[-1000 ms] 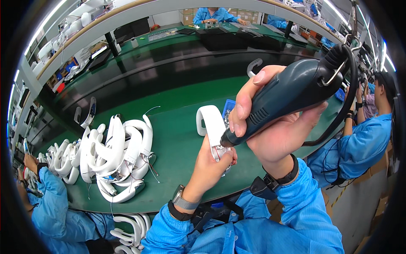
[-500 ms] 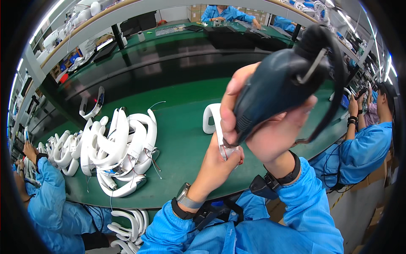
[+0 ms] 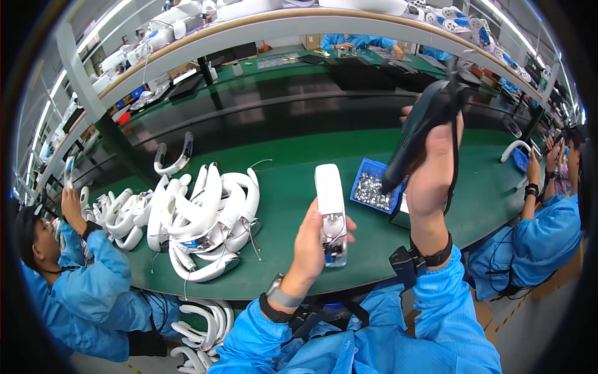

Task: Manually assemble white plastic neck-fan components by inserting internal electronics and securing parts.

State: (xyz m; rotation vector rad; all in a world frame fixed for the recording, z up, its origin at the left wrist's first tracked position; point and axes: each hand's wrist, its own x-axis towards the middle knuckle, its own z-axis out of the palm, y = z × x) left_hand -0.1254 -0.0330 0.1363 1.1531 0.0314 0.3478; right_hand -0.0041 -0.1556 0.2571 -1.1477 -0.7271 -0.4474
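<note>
In my left hand (image 3: pixel 305 243) is a white plastic curved part (image 3: pixel 329 187), held upright. Its lower end is uncovered and shows wires and a small blue-and-metal piece. My fingers wrap it from behind and the left side. A dark electric screwdriver (image 3: pixel 414 134) with a cable is gripped by my right hand (image 3: pixel 431 181), raised to the right. The driver's lower end points toward a blue bin (image 3: pixel 376 164) of small shiny metal pieces (image 3: pixel 370 187), covering part of its right side. Whether the tip touches them I cannot tell.
A heap of white curved parts (image 3: pixel 205 206) with loose wires lies on the green table (image 3: pixel 299 146) to the left. More white parts (image 3: pixel 208 321) hang below the edge. Co-workers sit at left (image 3: pixel 93 280) and right (image 3: pixel 529 237). A loaded shelf (image 3: pixel 299 23) spans above.
The screwdriver has moved up and right, away from the white part. My left hand has turned the part upright, exposing its open end. The blue bin has come into sight.
</note>
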